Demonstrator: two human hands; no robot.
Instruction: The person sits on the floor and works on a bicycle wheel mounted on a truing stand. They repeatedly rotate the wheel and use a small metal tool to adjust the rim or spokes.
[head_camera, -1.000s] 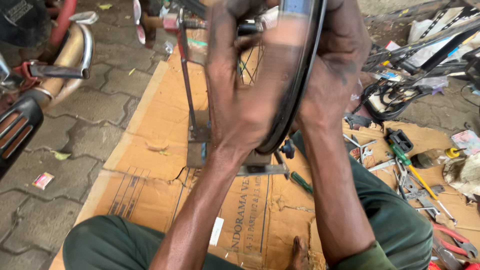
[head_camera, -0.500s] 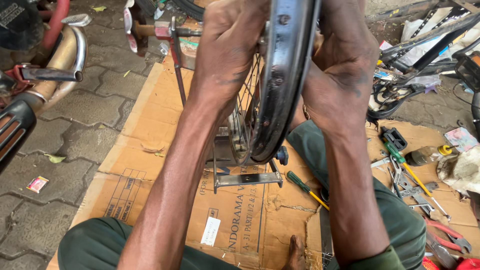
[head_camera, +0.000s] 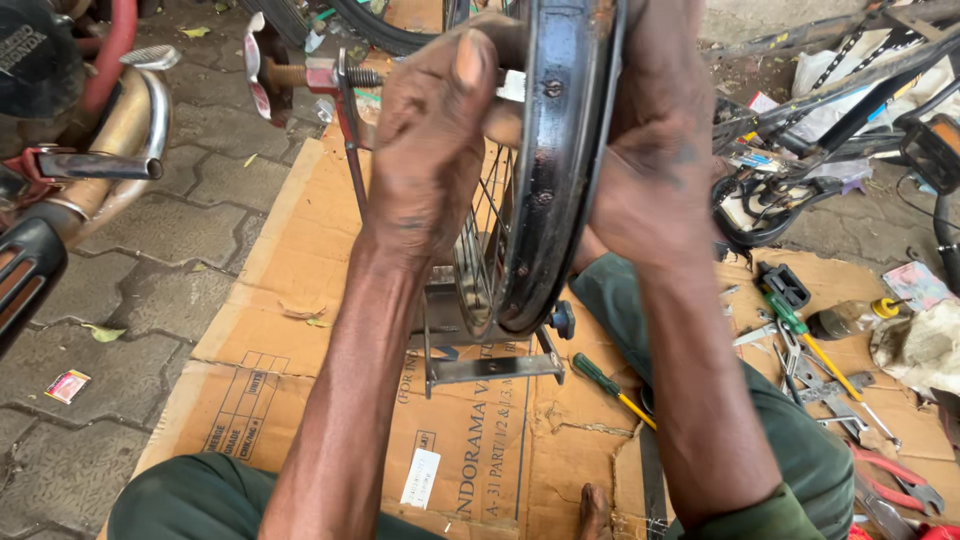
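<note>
A black spoked wheel rim (head_camera: 545, 170) stands upright in a metal truing stand (head_camera: 470, 355) on flattened cardboard (head_camera: 300, 300). My left hand (head_camera: 435, 150) grips the left side of the rim near its top, fingers over the spokes and against the stand's upright. On the rim's right side rests my right hand (head_camera: 655, 150), pressed flat against it. A threaded knob (head_camera: 270, 72) sticks out from the stand's top left.
A green-handled screwdriver (head_camera: 610, 385) lies right of the stand's base. Several tools, pliers (head_camera: 900, 480) and a second screwdriver (head_camera: 800, 335) are scattered at the right. A motorcycle exhaust (head_camera: 120, 130) stands at the left on paving stones. Bicycle parts (head_camera: 830, 90) lie beyond.
The view has drawn closer to the wheel. Both hands have stayed on the rim and shifted slightly along it; the rim seems to have turned a little.
</note>
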